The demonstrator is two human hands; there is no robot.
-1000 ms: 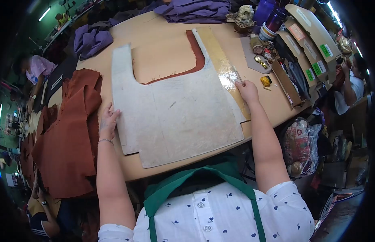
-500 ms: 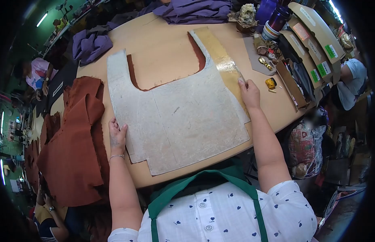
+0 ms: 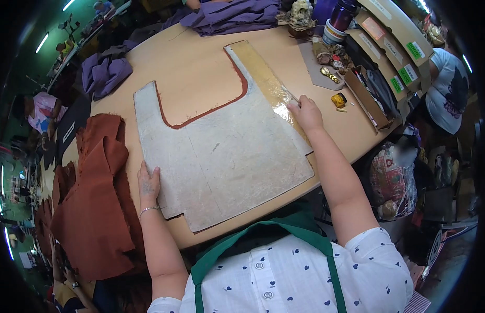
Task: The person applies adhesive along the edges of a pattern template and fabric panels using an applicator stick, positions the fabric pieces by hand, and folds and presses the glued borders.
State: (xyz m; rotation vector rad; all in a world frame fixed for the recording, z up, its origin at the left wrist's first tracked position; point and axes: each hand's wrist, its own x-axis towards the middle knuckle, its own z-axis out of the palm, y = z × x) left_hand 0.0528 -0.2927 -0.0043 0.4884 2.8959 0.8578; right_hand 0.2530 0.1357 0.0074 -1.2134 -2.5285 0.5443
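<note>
A grey-white pattern template (image 3: 232,156) with a U-shaped cutout lies on the table in front of me. Shiny yellowish tape (image 3: 268,78) covers its right strap. Reddish-brown fabric (image 3: 242,86) shows as a thin frayed rim along the cutout, beneath the template. At the lower left edge is my left hand (image 3: 148,185), its thumb by the template and its fingers along the side, gripping the edge. My right hand (image 3: 308,113) has its fingers closed on the right edge, beside the tape. The fingertips' undersides are hidden.
Brown fabric pieces (image 3: 96,208) hang over the table's left side. Purple cloth (image 3: 232,15) lies at the far edge. On the right stand cardboard file boxes (image 3: 394,47), a gold watch (image 3: 329,75) and a small yellow-black object (image 3: 338,100). Other people are around the table.
The template has shifted and turned slightly under both hands. The brown fabric now shows as a narrower, more even rim around the cutout. My head view has shifted a little.
</note>
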